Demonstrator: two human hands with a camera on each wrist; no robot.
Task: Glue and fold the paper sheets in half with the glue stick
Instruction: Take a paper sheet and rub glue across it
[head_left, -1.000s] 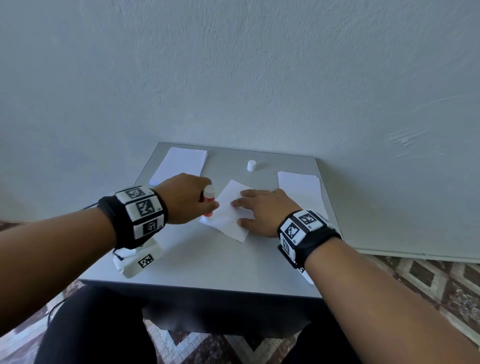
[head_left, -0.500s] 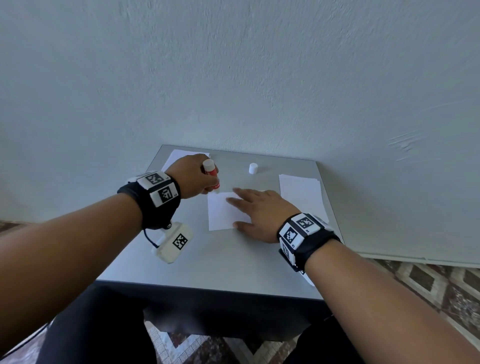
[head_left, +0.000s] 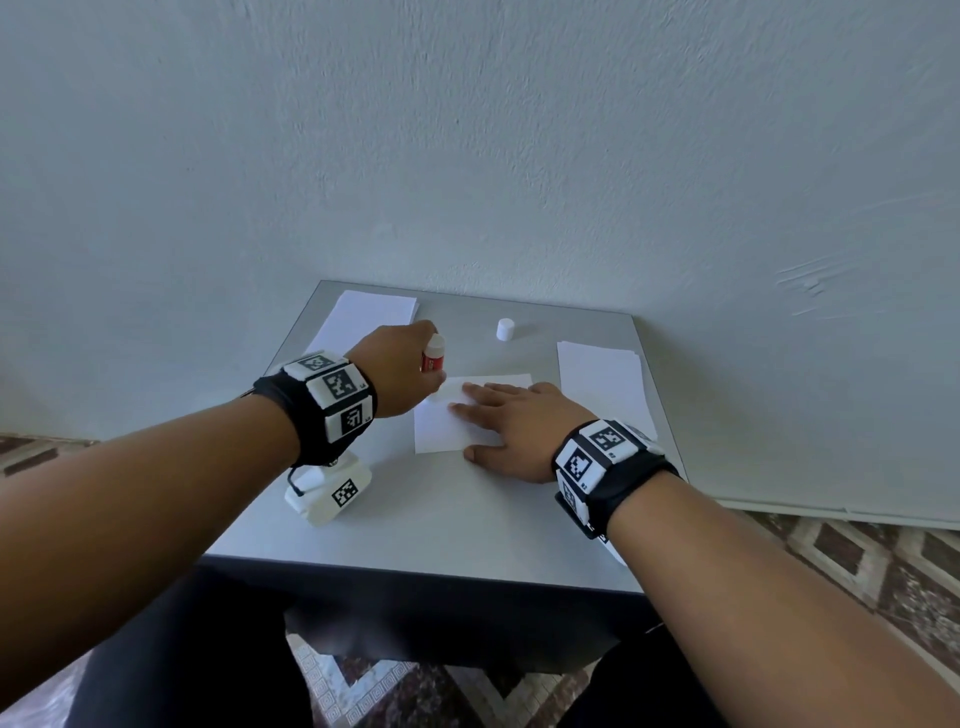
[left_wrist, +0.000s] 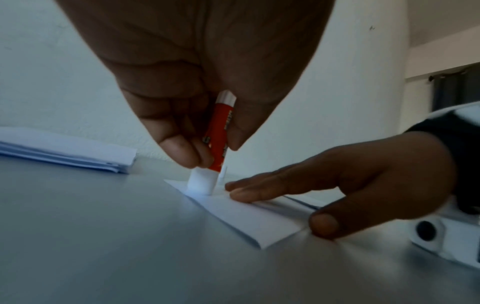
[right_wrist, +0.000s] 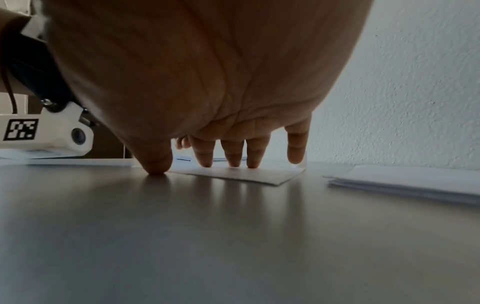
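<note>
The glue stick (left_wrist: 219, 131) stands almost upright in the left hand (head_left: 397, 371), leaning slightly, its white glue end down on the far left part of the paper sheet (head_left: 441, 428) and its white base up; the fingers (left_wrist: 179, 148) pinch its red barrel low down. The sheet lies near the middle of the grey table (head_left: 457, 525), long axis running away from the person. The right hand (head_left: 519, 431) lies flat on it, straight fingers (right_wrist: 232, 152) pressing the paper, thumb tip on the table just beside the sheet's near edge.

From the head view the glue tip is hidden behind the left hand; only the left wrist view shows it touching paper. A white cap (head_left: 505, 329) stands farther back. One paper stack (head_left: 363, 319) lies far left, partly covered by the wrist, and another stack (head_left: 602, 382) to the right.
</note>
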